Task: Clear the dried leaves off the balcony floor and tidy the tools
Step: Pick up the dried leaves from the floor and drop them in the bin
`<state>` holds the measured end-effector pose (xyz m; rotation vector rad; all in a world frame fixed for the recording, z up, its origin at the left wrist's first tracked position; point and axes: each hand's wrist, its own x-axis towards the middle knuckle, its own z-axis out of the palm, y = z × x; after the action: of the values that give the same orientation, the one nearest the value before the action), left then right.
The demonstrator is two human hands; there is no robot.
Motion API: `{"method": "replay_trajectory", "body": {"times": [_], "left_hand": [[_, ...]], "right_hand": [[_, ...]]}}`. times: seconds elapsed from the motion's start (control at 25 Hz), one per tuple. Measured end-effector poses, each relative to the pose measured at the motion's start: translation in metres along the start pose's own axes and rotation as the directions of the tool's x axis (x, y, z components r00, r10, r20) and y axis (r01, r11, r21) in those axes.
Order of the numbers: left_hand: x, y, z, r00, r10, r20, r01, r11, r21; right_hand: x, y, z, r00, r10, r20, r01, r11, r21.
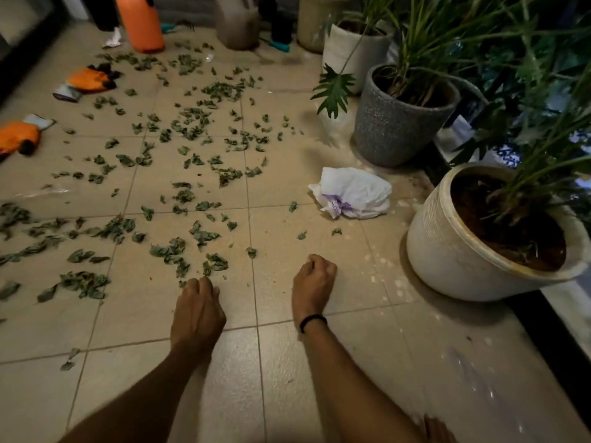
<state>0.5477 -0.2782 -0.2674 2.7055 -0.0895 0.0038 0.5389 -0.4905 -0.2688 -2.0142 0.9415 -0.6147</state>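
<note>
Dried leaves (179,161) scattered on floor (319,362), left and centre. Gloves (89,79) lie at far left, jug (140,24) behind them at back. Plant pots (393,129) in a row along right side. Bag (351,191) on floor between leaves and pots. Left hand (196,311) at leaves' near edge; right hand (313,282) beside it.

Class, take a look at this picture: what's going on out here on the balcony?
A person's two bare hands are low over the tiled floor. The left hand, fingers curled, reaches the nearest dried leaves; the right hand is curled beside it, anything inside hidden. Leaves lie scattered over most of the floor, and the orange gloves and white bag lie untouched.
</note>
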Motion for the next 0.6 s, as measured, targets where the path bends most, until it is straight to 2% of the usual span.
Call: {"method": "replay_trajectory", "body": {"times": [0.12, 0.2, 0.28, 0.44, 0.52, 0.6], "left_hand": [[-0.013, 0.032, 0.006, 0.995, 0.074, 0.071, -0.068, 0.994, -0.092], [-0.008, 0.062, 0.014, 0.976, 0.197, 0.096, -0.184, 0.975, -0.124], [0.002, 0.100, 0.024, 0.956, 0.264, 0.127, -0.241, 0.955, -0.171], [0.047, 0.169, 0.028, 0.976, 0.202, 0.082, -0.161, 0.923, -0.350], [0.079, 0.187, 0.032, 0.982, 0.175, 0.077, -0.146, 0.944, -0.296], [0.114, 0.193, 0.034, 0.993, 0.097, 0.071, -0.076, 0.963, -0.258]], "right_hand": [[0.054, 0.019, -0.014, 0.989, 0.137, -0.057, -0.136, 0.990, 0.032], [0.084, 0.030, -0.014, 0.987, 0.144, -0.066, -0.144, 0.990, 0.012], [0.107, 0.039, -0.013, 0.995, 0.089, -0.041, -0.091, 0.994, -0.057], [0.129, 0.038, -0.012, 0.993, -0.092, 0.072, 0.104, 0.979, -0.174], [0.126, 0.035, -0.006, 0.978, -0.179, 0.108, 0.199, 0.953, -0.226], [0.116, 0.028, 0.000, 0.975, -0.197, 0.100, 0.216, 0.947, -0.240]]}}
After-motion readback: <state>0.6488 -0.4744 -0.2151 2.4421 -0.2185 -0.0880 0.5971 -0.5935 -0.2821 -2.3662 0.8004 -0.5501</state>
